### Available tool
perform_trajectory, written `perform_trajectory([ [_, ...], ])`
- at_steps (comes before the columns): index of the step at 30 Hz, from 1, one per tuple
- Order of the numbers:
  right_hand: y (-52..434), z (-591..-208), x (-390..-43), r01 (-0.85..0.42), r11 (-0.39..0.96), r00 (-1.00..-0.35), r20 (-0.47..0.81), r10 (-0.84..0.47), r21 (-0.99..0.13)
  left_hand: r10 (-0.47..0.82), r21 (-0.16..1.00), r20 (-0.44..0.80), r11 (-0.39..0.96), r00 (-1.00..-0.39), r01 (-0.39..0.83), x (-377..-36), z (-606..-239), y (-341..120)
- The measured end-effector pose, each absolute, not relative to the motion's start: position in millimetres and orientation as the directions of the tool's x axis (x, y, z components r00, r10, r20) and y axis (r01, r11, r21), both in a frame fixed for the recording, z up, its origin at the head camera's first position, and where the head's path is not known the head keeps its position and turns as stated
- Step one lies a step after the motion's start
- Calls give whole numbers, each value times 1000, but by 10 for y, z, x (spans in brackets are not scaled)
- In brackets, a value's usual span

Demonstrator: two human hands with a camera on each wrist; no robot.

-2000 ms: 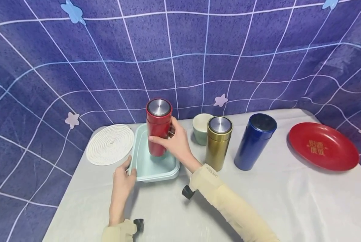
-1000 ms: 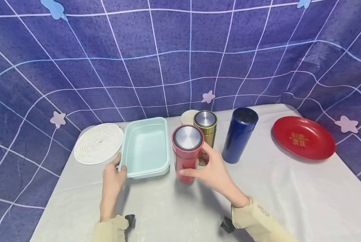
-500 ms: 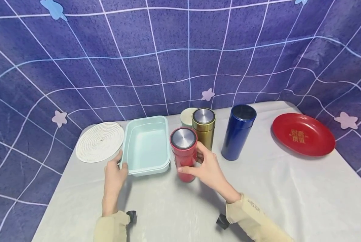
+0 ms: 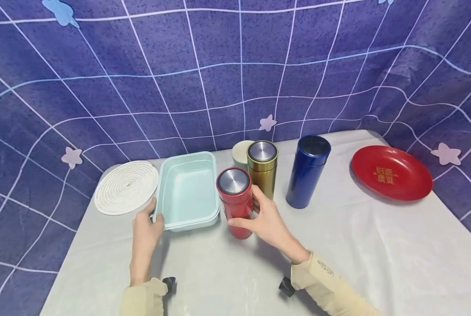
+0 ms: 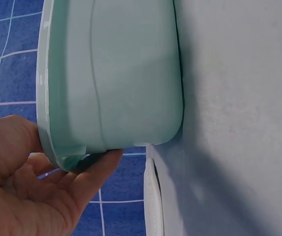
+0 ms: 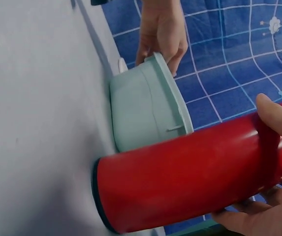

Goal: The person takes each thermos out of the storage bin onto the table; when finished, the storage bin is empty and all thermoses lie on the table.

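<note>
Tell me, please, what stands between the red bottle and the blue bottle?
In the head view, the gold bottle stands between the red bottle and the blue bottle, a little behind them.

Red flask (image 4: 237, 210) (silver lid), mint tray (image 4: 185, 193), gold flask (image 4: 261, 173), navy flask (image 4: 307, 172), purple grid backdrop (image 4: 180, 66)

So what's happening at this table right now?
A person is working with both bare hands. The right hand grips a red flask that stands upright on the white tablecloth, just beside a pale green tub. The left hand holds the tub's near corner. Behind the red flask stand a gold flask and a blue flask, with a small cup at the back. A round woven mat lies on the left, a red plate on the right.
</note>
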State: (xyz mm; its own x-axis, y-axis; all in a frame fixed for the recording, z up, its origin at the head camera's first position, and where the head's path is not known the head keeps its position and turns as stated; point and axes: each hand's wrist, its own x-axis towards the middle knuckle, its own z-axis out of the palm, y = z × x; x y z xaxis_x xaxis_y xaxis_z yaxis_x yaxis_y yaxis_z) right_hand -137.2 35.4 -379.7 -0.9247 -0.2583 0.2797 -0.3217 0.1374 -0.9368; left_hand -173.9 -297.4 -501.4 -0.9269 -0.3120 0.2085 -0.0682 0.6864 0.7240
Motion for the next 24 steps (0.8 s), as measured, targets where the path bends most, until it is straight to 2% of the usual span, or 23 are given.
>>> perform_trajectory([
  [5,364,-3787,-1338,-345,175,-913,287,-289,-922,-316,757,159,647,-935,-90,-1567,-4681,-2817],
  [13,459,-3897,-1316,-357,226,-904,275,-328,-906,-298,744,152,662,-942,-89,-1459,-4408,-2735],
  [19,680,-3975,-1224,-406,352,-887,272,-372,-843,-307,731,137,673,-942,-113,-1342,-4167,-2668],
  [24,1091,-3958,-1067,-466,489,-881,332,-338,-738,-317,703,178,703,-931,-105,-1218,-3979,-2576],
])
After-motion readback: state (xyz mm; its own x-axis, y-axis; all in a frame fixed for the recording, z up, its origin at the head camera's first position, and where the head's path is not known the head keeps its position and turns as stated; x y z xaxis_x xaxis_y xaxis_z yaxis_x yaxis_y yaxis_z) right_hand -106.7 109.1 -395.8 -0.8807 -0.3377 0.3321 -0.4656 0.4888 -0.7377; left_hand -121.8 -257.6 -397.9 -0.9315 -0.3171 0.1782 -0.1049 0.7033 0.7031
